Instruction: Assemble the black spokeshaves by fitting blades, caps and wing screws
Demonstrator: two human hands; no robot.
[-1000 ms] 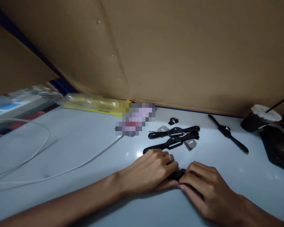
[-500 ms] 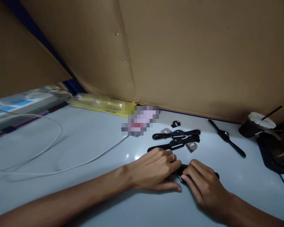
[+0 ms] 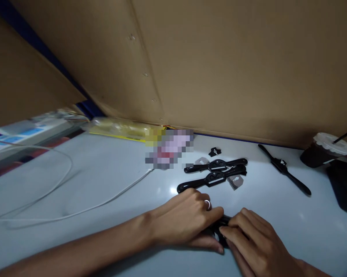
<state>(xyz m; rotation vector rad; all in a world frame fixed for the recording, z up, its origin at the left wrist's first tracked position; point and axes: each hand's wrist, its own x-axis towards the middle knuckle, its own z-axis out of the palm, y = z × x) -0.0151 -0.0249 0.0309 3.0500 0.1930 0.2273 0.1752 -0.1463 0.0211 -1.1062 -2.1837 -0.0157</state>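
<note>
On the glossy pale tabletop (image 3: 104, 165), my left hand (image 3: 190, 216) is gripping a partly hidden black tool (image 3: 225, 220), ideally bracing it firmly; my right hand (image 3: 255, 240) is pinching it.

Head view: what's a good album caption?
Left hand and right hand hold a black tool; three spokeshaves lie beyond.

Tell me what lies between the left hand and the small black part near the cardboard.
Between the left hand and the small black part lie two black tools, with grey plates partly under them, as the head view shows.
</note>
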